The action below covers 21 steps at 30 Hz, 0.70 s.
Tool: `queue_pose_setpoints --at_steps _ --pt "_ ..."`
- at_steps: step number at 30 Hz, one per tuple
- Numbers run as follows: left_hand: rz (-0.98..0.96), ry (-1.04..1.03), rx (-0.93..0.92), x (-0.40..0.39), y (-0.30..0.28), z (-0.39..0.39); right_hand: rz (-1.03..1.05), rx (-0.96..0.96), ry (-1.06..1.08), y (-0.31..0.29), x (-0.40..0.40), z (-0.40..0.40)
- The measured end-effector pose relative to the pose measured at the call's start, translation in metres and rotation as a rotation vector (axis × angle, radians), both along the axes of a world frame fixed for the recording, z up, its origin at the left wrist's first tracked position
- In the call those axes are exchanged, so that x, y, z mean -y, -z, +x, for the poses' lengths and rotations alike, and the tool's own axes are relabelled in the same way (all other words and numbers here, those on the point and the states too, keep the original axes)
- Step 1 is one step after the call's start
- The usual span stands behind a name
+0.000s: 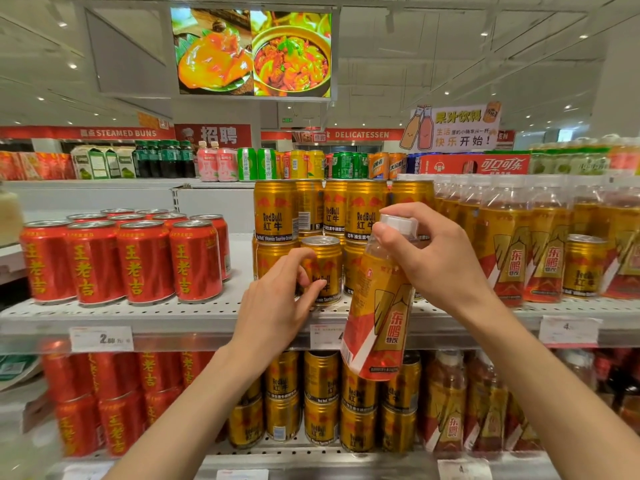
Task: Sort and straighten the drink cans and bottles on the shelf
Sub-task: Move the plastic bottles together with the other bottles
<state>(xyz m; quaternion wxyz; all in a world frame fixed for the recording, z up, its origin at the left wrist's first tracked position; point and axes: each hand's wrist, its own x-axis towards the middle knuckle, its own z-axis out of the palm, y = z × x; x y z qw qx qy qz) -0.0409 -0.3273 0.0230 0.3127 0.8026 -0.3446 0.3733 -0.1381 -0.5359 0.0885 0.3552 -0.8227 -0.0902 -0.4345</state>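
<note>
Two things are in your hands at once, and both point to a job roughly in the middle. Your right hand (pixel 429 258) has its fingers curled round the neck and white cap of an orange-labelled drink bottle (pixel 379 306), which hangs tilted in the air in front of the shelf edge (pixel 207 320), its base out past the price strip. Your left hand (pixel 277 306) has fingers and thumb curled on a gold Red Bull can (pixel 322 268) standing alone at the front of the shelf, ahead of the stacked gold cans (pixel 322 209).

What looks done: the red cans (pixel 138 258) on the left stand upright in tidy rows with labels facing out, and the gold stack behind your left hand is mostly square.

What looks left, as I judge it: the bottle you hold most likely belongs with the matching bottles (pixel 512 237) on the right, so it needs carrying over and setting upright there. The front can may need turning and pushing back into line. A stray gold can (pixel 583 265) sits among those bottles on the right and probably wants moving to the gold group. The lower shelf is too blurred to judge, though its cans appear stacked.

Mind the tilted bottle near the front can as you move.
</note>
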Motion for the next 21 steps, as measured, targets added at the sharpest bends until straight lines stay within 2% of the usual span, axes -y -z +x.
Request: queue_pose_setpoints --at_steps 13,17,21 --pt "0.008 0.000 -0.082 0.010 -0.008 0.009 0.020 -0.004 0.031 0.001 -0.003 -0.006" --pt "-0.182 0.089 -0.256 0.000 0.000 -0.004 0.053 0.006 0.058 0.004 -0.004 -0.006" --pt "-0.403 0.285 -0.529 -0.019 0.023 -0.035 0.169 0.035 0.073 0.013 -0.009 -0.006"
